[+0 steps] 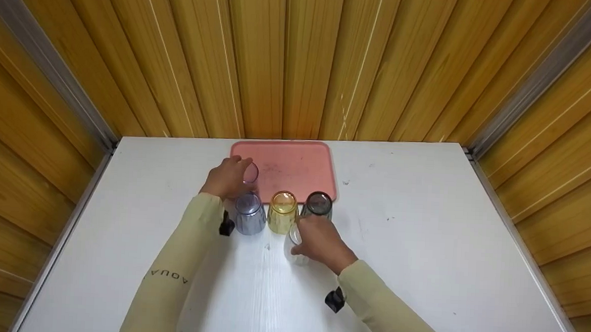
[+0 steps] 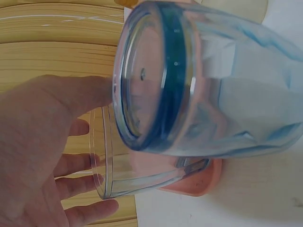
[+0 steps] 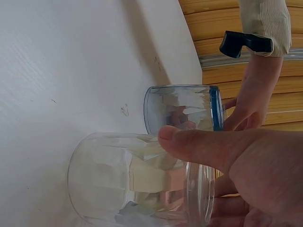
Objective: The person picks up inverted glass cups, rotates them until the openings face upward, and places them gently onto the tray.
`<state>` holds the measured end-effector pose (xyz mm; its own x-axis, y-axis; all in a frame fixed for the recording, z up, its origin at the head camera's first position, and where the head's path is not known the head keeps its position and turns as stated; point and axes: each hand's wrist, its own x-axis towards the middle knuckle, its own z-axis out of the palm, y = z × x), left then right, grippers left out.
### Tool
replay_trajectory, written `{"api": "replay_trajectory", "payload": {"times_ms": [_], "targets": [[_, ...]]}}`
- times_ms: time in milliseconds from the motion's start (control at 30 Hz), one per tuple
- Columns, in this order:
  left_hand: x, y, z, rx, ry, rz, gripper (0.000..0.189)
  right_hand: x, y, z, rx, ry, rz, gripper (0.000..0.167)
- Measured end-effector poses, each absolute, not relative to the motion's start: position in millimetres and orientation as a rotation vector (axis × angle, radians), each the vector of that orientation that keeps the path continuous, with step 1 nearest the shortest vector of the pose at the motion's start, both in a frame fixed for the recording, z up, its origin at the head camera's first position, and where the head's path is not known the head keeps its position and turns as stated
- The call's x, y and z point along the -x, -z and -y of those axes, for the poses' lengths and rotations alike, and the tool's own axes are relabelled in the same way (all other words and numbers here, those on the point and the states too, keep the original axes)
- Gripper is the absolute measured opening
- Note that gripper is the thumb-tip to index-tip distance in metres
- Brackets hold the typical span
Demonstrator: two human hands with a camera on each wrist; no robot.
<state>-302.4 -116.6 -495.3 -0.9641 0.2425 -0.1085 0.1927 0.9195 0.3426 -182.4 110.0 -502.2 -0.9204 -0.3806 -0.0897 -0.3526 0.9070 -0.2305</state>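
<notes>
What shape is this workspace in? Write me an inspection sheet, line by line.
Surface: white table, small dark marks.
Job's things: pink tray at the back; blue glass, yellow glass and dark glass inverted before it; purple glass at its left; clear glass in front of that row.
Clutter: nothing seen.
Hands: left hand at the purple glass, grip unclear; right hand holding the clear glass.
Cables: nothing seen.
Surroundings: wood-look walls, metal corner trims.

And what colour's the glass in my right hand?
That glass is colourless, clearest in the right wrist view.
</notes>
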Motion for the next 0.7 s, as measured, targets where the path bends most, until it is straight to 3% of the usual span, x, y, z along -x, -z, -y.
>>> {"api": "replay_trajectory", "payload": {"times_ms": [400,700], "targets": [[290,489,117,-0.344,-0.489,-2.913,0.064,181,504,-109,0.527,0.369,-2.918,0.046],[275,486,115,-0.433,-0.552,-2.946,0.051,182,505,-110,0.523,0.399,-2.91,0.046]]}}
